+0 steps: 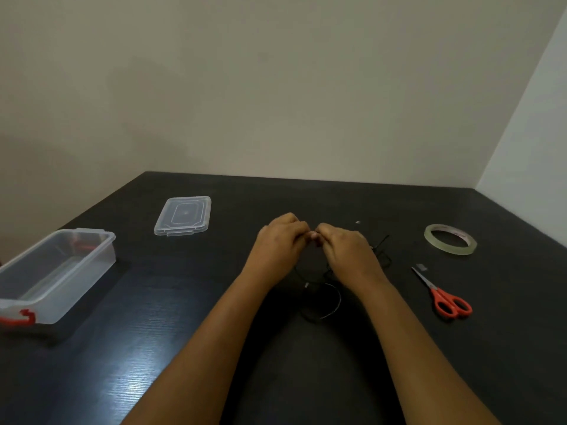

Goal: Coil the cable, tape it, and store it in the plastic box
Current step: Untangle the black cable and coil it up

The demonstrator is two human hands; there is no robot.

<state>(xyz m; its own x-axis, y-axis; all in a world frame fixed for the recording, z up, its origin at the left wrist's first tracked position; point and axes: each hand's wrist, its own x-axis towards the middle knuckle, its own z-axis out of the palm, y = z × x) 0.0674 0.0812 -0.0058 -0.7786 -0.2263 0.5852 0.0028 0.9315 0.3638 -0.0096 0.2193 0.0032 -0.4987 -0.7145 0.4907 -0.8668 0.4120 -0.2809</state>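
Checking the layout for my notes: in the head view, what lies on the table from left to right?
Plastic box → lid → left hand → right hand, both on the cable → scissors; the tape roll overlaps the scissors' span.

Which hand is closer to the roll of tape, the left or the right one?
Right. The right hand is at the table's middle, with the tape roll lying apart on its outer side. The left hand touches the right hand on its other side, farther from the roll.
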